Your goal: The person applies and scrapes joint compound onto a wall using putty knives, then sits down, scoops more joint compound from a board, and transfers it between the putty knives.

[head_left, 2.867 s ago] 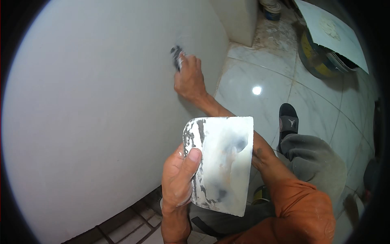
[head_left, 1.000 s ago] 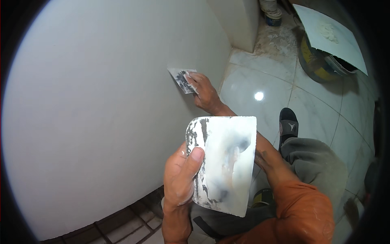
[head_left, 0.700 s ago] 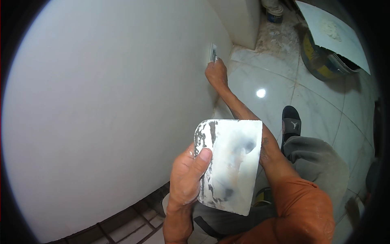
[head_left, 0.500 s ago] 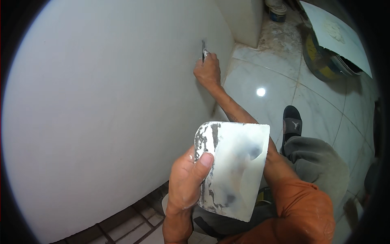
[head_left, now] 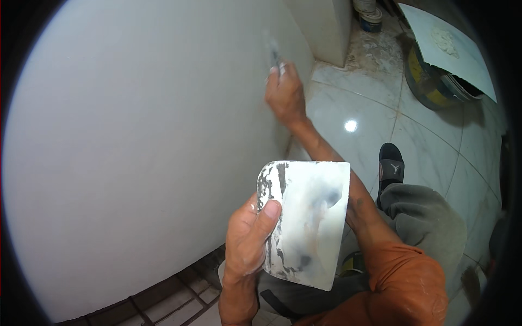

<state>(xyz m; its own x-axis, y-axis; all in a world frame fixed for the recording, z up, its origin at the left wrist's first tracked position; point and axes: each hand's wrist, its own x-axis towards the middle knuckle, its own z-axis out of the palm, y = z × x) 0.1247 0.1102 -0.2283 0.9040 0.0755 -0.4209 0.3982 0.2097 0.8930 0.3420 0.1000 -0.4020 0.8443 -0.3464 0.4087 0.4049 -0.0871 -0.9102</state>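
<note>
A broad metal plate [head_left: 304, 223], smeared with white filler and grey streaks, sits low in front of the white wall [head_left: 136, 136]. The left hand [head_left: 250, 239] has its fingers clamped on its edge. The right hand [head_left: 284, 92], arm outstretched, grips a blurred putty knife [head_left: 273, 53] against the wall above the glossy tiled floor [head_left: 375, 125].

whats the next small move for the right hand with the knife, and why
Probably draw the putty knife on along the wall in one smooth stroke. The right hand presses its blade against the white surface, while the left hand holds the plate with only thin smears of filler, so little is ready to reload.
</note>
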